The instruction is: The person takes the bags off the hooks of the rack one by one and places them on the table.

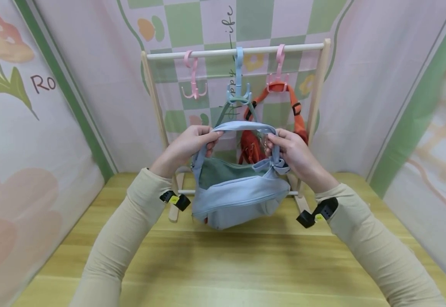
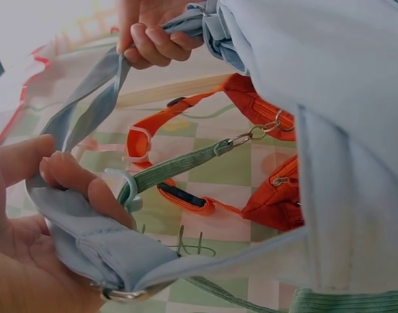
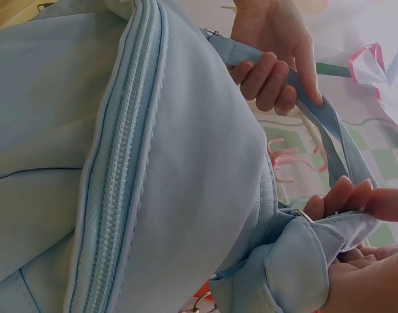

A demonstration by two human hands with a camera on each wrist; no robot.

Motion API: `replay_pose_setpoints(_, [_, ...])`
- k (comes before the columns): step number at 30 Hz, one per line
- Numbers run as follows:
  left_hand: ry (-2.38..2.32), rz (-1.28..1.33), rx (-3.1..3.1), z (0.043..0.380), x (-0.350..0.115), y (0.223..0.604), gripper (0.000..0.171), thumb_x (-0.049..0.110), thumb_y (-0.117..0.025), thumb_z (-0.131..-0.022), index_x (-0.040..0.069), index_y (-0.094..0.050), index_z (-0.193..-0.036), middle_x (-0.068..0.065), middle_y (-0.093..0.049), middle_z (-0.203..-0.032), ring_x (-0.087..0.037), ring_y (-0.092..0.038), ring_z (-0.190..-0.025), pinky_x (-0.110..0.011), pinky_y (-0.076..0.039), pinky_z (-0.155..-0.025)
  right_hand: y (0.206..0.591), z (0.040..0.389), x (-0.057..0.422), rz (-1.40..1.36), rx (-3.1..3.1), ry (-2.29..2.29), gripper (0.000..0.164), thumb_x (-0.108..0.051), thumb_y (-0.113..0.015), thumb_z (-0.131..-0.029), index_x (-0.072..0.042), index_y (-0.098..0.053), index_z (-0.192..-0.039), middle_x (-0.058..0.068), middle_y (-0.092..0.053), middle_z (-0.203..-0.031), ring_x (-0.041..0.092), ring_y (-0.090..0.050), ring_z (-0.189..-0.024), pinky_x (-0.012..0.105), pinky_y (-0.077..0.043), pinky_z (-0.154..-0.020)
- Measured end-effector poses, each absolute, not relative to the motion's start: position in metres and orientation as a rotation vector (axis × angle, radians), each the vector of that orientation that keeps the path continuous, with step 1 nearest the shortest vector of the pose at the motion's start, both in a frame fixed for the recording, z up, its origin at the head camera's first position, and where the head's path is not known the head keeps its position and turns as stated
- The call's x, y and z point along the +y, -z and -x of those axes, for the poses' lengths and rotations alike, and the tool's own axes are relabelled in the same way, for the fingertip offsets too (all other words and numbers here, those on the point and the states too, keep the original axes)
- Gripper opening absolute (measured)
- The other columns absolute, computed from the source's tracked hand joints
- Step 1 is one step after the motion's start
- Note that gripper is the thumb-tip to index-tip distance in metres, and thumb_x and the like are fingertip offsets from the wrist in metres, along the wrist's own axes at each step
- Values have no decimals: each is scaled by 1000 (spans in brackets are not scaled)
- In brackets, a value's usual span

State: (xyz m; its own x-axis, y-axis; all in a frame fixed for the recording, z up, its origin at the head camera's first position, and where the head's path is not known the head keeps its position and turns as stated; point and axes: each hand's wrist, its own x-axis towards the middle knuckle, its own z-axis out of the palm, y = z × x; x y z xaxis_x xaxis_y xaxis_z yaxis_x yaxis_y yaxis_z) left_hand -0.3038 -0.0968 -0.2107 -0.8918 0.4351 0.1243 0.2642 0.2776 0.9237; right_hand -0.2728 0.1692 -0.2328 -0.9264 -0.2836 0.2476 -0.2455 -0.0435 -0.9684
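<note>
A light blue zippered shoulder bag (image 1: pixel 242 204) hangs in the air by its strap (image 1: pixel 242 125), which arches between both hands. My left hand (image 1: pixel 194 145) pinches the strap's left side between thumb and fingers. On the other side, my right hand (image 1: pixel 290 151) grips the strap above a knotted blue bow (image 1: pixel 280 166). Behind it, a green bag (image 1: pixel 227 170) hangs by its strap from a light blue hook (image 1: pixel 239 85), partly hidden by the blue bag. To its right, a red-orange bag (image 1: pixel 251 147) hangs from a pink hook (image 1: pixel 278 79).
A wooden rack with a white rail (image 1: pixel 215 53) stands at the back of the wooden table (image 1: pixel 223 260). Another pink hook (image 1: pixel 194 83) hangs at the rail's left with nothing on it. Patterned cloth (image 1: pixel 184 25) encloses the back and sides.
</note>
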Motion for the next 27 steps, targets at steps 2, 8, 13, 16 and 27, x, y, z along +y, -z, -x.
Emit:
replay_pose_setpoints(2, [-1683, -665, 2380, 303, -98, 211, 35, 29, -55, -96, 7, -48, -70, 0, -46, -62, -15, -49, -55, -26, -36, -57, 233, 272, 170, 592, 2162, 2157, 20, -21, -47, -100, -3, -47, -92, 0, -51, -79, 13, -53, -74, 22, -49, -73])
replay_pose_setpoints(8, [-1676, -676, 2370, 301, -101, 213, 35, 31, -56, -96, 7, -49, -71, 1, -47, -62, -14, -47, -55, -26, -38, -58, 235, 269, 171, 587, 2211, 2111, 22, -22, -47, -100, -1, -47, -97, -2, -56, -80, 10, -58, -76, 22, -51, -75])
replay_pose_setpoints(13, [-1669, -688, 2386, 298, -104, 213, 36, 32, -55, -96, 7, -50, -71, 0, -48, -62, -16, -47, -56, -27, -39, -59, 235, 268, 173, 603, 2348, 1989, 23, -27, -47, -100, -5, -49, -98, -6, -61, -83, 8, -64, -82, 23, -53, -76])
replay_pose_setpoints(16, [-1682, -687, 2385, 297, -105, 213, 36, 32, -55, -96, 7, -51, -71, 0, -48, -62, -16, -46, -57, -27, -39, -59, 236, 268, 175, 632, 2415, 1916, 24, -30, -47, -100, -6, -51, -99, -7, -63, -86, 10, -64, -87, 23, -52, -76])
replay_pose_setpoints(27, [-1698, -655, 2384, 296, -109, 215, 32, 30, -57, -95, 8, -50, -73, 0, -48, -63, -14, -45, -56, -26, -41, -57, 241, 269, 180, 717, 2524, 1754, 29, -32, -47, -100, -3, -49, -101, -1, -60, -85, 12, -61, -84, 23, -47, -71])
